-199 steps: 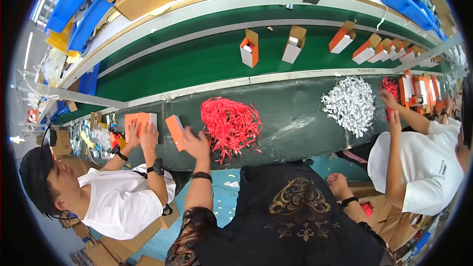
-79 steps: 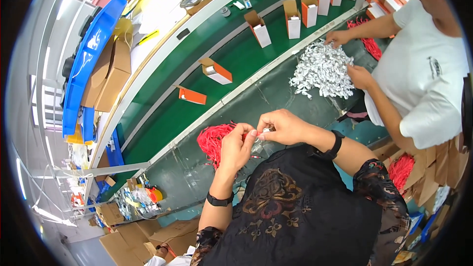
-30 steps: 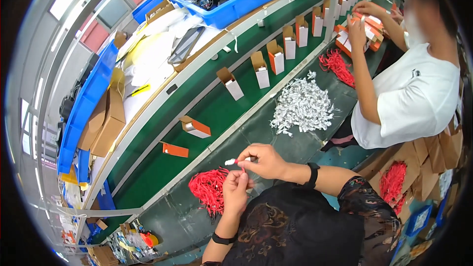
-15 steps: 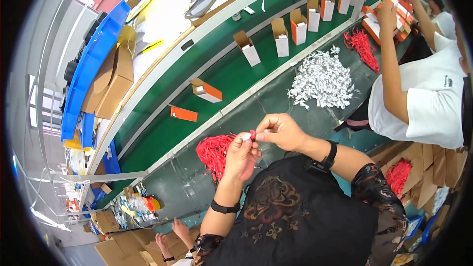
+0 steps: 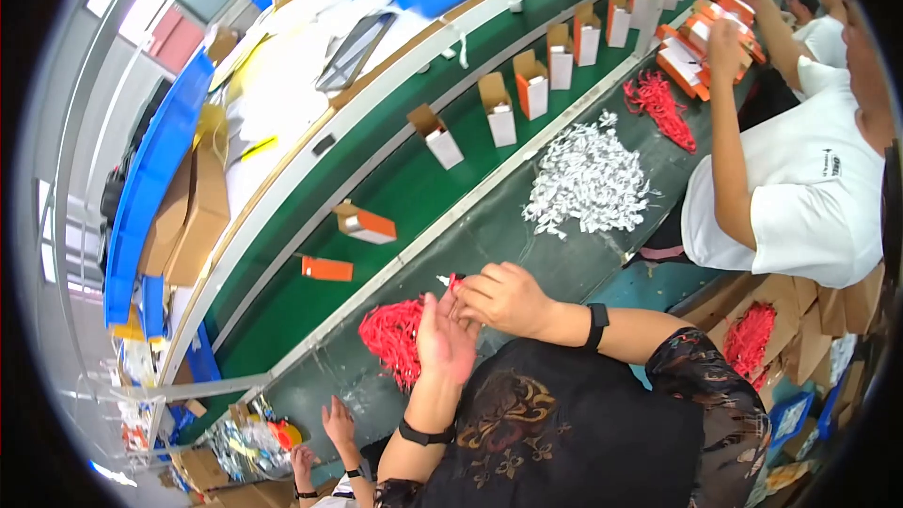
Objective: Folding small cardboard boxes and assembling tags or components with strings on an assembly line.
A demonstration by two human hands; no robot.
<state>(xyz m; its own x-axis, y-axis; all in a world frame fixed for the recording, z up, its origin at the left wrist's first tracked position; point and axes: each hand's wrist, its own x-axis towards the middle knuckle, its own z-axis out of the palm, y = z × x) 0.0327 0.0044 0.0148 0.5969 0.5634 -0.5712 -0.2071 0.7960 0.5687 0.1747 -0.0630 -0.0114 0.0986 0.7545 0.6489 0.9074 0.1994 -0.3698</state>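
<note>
Above the dark worktop, my right hand is closed, with a small red cord with a white tip pinched at its fingertips. Just below it, my left hand has its thumb stretched up and its palm showing. Its other fingers meet the right hand's and are partly hidden; I see nothing gripped in it. A pile of red cords lies beside my left hand. Farther off to the right spreads a heap of small white pieces.
Orange and white boxes stand in a row on the green conveyor. At right a co-worker in a white shirt handles orange boxes near more red cords. Another person's hands show at lower left.
My left hand's pinch has loosened, and the white-tipped red cord is now at my right hand's fingertips. Both hands have shifted slightly left. The view has tilted a little.
</note>
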